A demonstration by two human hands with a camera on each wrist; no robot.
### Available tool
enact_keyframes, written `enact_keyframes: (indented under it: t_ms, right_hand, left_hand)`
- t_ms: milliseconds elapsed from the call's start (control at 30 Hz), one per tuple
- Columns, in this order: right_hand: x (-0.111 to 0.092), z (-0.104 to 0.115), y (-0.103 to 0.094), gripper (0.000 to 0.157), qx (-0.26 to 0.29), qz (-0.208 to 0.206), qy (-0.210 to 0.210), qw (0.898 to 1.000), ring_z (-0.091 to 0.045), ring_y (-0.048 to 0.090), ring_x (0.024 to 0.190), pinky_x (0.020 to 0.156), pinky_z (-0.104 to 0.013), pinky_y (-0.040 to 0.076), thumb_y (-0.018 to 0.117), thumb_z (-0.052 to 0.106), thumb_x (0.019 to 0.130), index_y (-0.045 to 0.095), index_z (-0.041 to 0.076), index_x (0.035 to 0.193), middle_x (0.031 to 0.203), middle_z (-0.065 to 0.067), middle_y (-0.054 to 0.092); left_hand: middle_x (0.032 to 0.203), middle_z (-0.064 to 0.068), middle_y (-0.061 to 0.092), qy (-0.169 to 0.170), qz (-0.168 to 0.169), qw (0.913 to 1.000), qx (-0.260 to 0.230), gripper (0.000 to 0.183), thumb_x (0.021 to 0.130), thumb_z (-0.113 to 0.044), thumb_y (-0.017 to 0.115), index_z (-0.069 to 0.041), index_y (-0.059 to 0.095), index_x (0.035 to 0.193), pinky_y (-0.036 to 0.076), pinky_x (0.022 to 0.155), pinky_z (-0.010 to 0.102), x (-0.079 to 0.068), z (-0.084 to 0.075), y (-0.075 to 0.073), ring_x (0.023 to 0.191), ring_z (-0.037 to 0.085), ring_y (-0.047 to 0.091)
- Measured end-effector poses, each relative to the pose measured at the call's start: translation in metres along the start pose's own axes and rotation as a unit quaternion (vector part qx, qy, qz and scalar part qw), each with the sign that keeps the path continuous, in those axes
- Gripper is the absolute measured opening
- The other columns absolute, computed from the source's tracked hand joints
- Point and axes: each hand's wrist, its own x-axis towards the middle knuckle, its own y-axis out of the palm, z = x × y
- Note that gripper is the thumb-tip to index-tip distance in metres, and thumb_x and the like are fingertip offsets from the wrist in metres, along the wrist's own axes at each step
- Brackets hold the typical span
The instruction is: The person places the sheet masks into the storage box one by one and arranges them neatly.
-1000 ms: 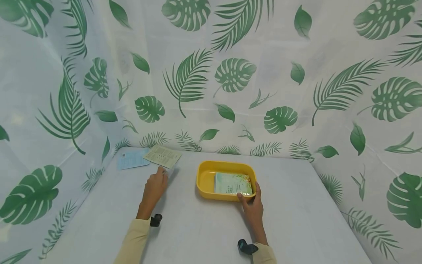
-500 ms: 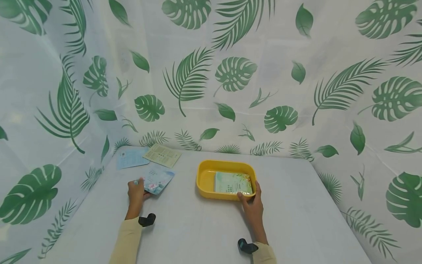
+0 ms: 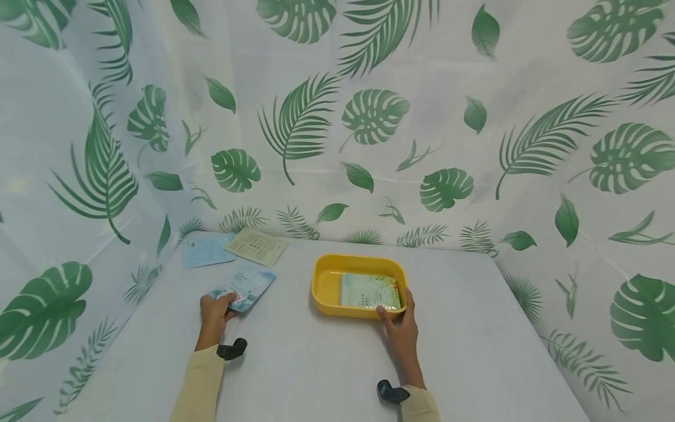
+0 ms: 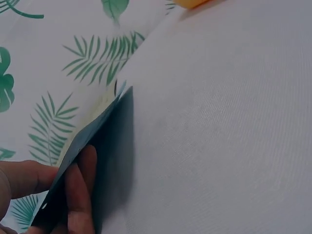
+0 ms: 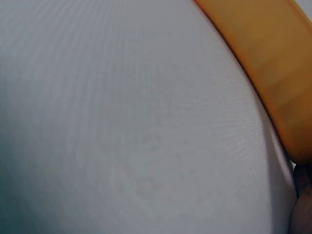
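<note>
My left hand [image 3: 213,313] pinches a flat blue packet [image 3: 248,285] with a pink flower print by its near left corner. In the left wrist view the thumb lies on one side of this packet [image 4: 92,127] and the fingers on the other, with the packet tilted above the white table. My right hand [image 3: 402,328] grips the near right corner of a yellow plastic box [image 3: 327,305], thumb at the rim and fingers round the outer side. Inside the box, at its right, lies a green packet [image 3: 369,290] with a leafy print. The right wrist view catches only the box's side [image 5: 273,63] and some fingers.
On the far left of the white table [image 3: 316,369] lie a light blue packet [image 3: 203,252] and a pale yellow-green packet [image 3: 258,246], overlapping each other. A white curtain with green leaves [image 3: 311,123] rises behind and at both sides of the table.
My left hand has drawn the blue packet back and to the left, and its printed face now shows. The right hand stays on the yellow box, which has not visibly moved.
</note>
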Motion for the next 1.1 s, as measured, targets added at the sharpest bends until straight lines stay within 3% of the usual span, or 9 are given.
enact_keyframes:
  t_ms: [67,167,267,333,467,567,767,967,1100]
  right_hand:
    - [-0.001,0.0,0.001,0.092,0.002,0.001,0.0,1.0,-0.04,0.024,0.147,0.116,-0.057,0.024,0.07,0.046,0.088,0.011,0.03,0.157,0.162,-0.015,0.022]
    - [-0.001,-0.001,0.002,0.093,0.002,0.002,0.001,1.0,-0.039,0.024,0.147,0.116,-0.057,0.023,0.07,0.046,0.087,0.011,0.03,0.157,0.162,-0.014,0.022]
    - [-0.001,-0.001,0.002,0.093,0.002,0.003,-0.002,1.0,-0.039,0.023,0.147,0.116,-0.057,0.023,0.069,0.047,0.088,0.01,0.03,0.157,0.162,-0.015,0.022]
    - [0.0,-0.002,0.002,0.092,0.001,0.003,-0.006,1.0,-0.04,0.023,0.147,0.116,-0.057,0.023,0.069,0.047,0.088,0.01,0.03,0.157,0.162,-0.015,0.022]
    - [0.0,0.0,0.001,0.093,0.001,0.003,-0.01,1.0,-0.04,0.024,0.147,0.116,-0.058,0.023,0.07,0.046,0.088,0.01,0.029,0.157,0.161,-0.015,0.022]
    - [0.0,0.001,0.001,0.094,0.001,0.005,-0.008,1.0,-0.04,0.024,0.147,0.116,-0.057,0.023,0.07,0.045,0.087,0.01,0.029,0.157,0.162,-0.015,0.022]
    - [-0.001,0.001,0.001,0.093,0.002,0.005,-0.002,1.0,-0.038,0.023,0.148,0.117,-0.056,0.023,0.07,0.046,0.087,0.01,0.029,0.157,0.162,-0.013,0.022]
    - [-0.001,0.001,0.0,0.093,0.003,0.006,0.0,1.0,-0.037,0.022,0.148,0.118,-0.055,0.022,0.069,0.047,0.088,0.009,0.03,0.157,0.162,-0.012,0.021]
    - [0.0,0.002,-0.001,0.093,0.006,0.006,0.002,1.0,-0.037,0.021,0.149,0.118,-0.055,0.021,0.069,0.048,0.087,0.009,0.03,0.157,0.163,-0.012,0.02]
  left_hand:
    - [0.131,0.027,0.043,0.009,-0.018,0.9996,0.022,0.073,0.09,-0.002,0.06,0.009,0.017,0.147,0.052,0.056,0.018,-0.003,0.0,0.0,0.076,0.01,0.058]
    - [0.14,0.033,0.038,0.034,-0.038,0.9959,0.075,0.074,0.091,-0.004,0.057,0.008,0.014,0.15,0.056,0.078,0.031,-0.006,-0.001,0.001,0.102,0.027,0.058]
    - [0.146,0.037,0.031,0.057,-0.05,0.99,0.119,0.074,0.091,-0.003,0.054,0.009,0.012,0.151,0.044,0.103,0.049,-0.008,-0.003,0.002,0.128,0.043,0.043]
    - [0.147,0.039,0.029,0.067,-0.051,0.9865,0.14,0.072,0.091,-0.003,0.051,0.01,0.011,0.15,0.037,0.109,0.053,-0.009,-0.002,0.001,0.133,0.046,0.037]
    - [0.137,0.041,0.038,0.074,-0.051,0.9814,0.17,0.066,0.091,-0.003,0.049,0.012,0.017,0.146,0.054,0.076,0.042,-0.009,0.0,-0.002,0.103,0.037,0.056]
    - [0.132,0.041,0.041,0.08,-0.047,0.9781,0.186,0.063,0.092,-0.004,0.048,0.013,0.019,0.145,0.047,0.051,0.028,-0.008,0.0,-0.006,0.082,0.028,0.056]
    - [0.138,0.038,0.036,0.084,-0.006,0.9838,0.158,0.061,0.098,-0.004,0.043,0.006,0.011,0.149,0.056,0.063,0.03,-0.006,-0.001,-0.01,0.099,0.032,0.059]
    - [0.13,0.034,0.041,0.058,0.049,0.9964,0.038,0.057,0.101,-0.002,0.037,-0.003,0.007,0.151,0.058,0.055,0.027,0.0,0.001,-0.014,0.056,0.013,0.067]
    - [0.133,0.031,0.04,0.048,0.07,0.9962,0.018,0.061,0.103,-0.005,0.038,-0.007,0.004,0.153,0.057,0.055,0.024,0.004,0.0,-0.014,0.058,0.01,0.067]
